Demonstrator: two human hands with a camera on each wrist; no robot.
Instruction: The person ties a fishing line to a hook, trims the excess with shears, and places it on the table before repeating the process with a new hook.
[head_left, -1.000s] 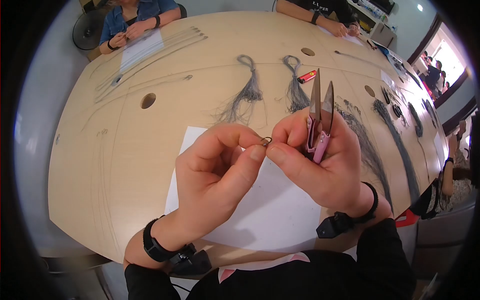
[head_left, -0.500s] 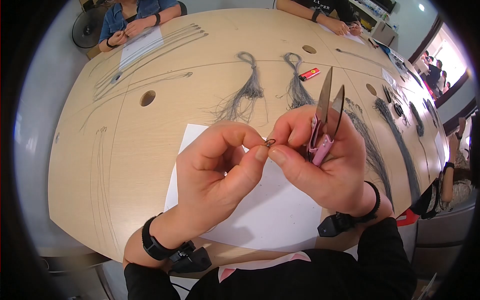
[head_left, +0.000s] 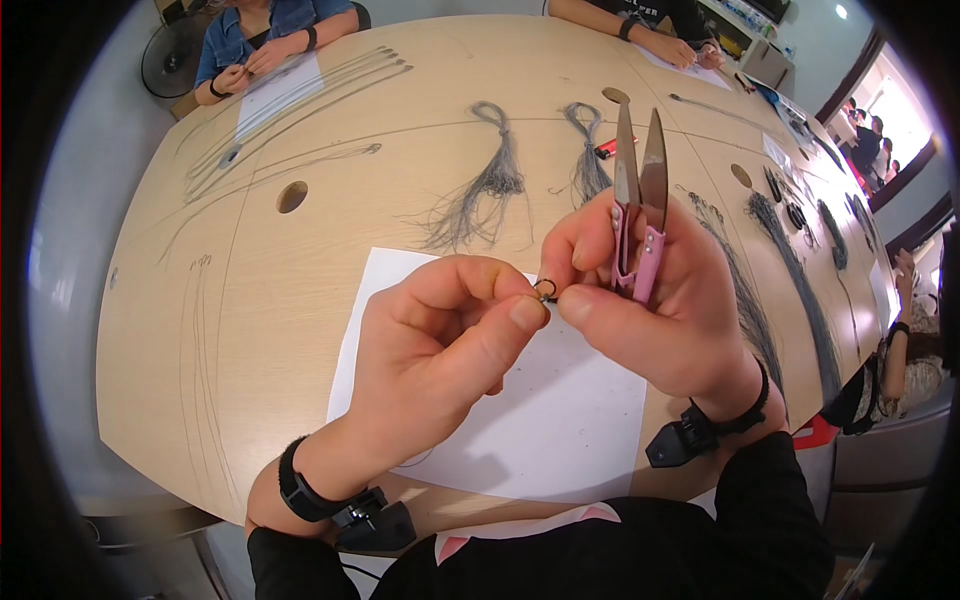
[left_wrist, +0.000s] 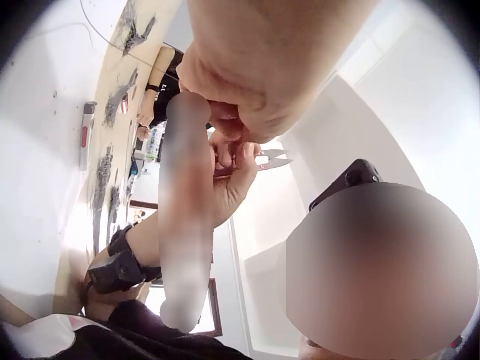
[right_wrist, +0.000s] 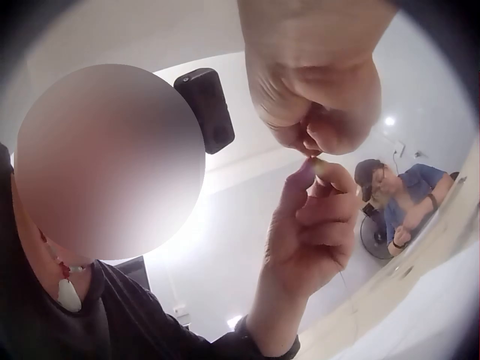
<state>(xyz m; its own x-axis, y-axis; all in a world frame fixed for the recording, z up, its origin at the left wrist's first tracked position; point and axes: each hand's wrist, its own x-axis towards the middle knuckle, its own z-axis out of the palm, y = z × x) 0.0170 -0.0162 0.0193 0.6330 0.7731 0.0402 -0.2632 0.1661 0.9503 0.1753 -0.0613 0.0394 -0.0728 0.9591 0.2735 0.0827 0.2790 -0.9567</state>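
Note:
Above the white paper [head_left: 540, 420], my left hand [head_left: 440, 345] pinches a small dark ring-like piece [head_left: 546, 288] between thumb and index finger. My right hand [head_left: 660, 310] meets it from the other side, its thumb and index finger at the piece; whether they grip it is unclear. Pink-handled scissors [head_left: 640, 255] lie in the right palm, held by the curled fingers, blades apart and pointing away from me. In the right wrist view the left hand's fingertips [right_wrist: 313, 161] touch or nearly touch the right hand's; the piece itself cannot be made out there.
Two tied bundles of grey strands [head_left: 497, 175] lie beyond the paper, with a red lighter [head_left: 615, 147] beside the right one. More strand bundles [head_left: 795, 280] are at the right, thin lines [head_left: 203, 350] at the left. Two people sit across the table.
Both hands have shifted slightly to the right. The scissors have turned more upright, and a small gap now shows between the two thumbs.

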